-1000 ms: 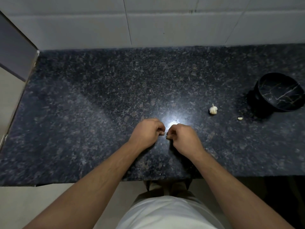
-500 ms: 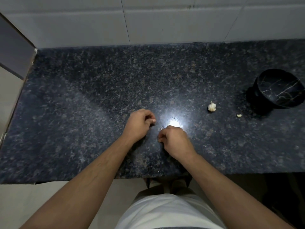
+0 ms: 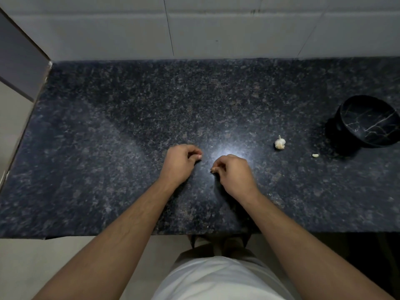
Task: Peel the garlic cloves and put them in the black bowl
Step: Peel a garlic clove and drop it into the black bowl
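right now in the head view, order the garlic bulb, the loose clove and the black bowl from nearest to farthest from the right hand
From the right hand:
1. Garlic bulb, on the counter to its right and a little farther back.
2. Loose clove, farther right, just short of the bowl.
3. Black bowl, at the far right edge of the counter.

A dark speckled granite countertop (image 3: 129,126) ran across the room, a bright glare of overhead light (image 3: 227,151) pooled near its front edge. Behind it rose a wall of large pale tiles (image 3: 238,29). A grey panel (image 3: 17,61) stood at the left, with pale flooring (image 3: 65,252) below.
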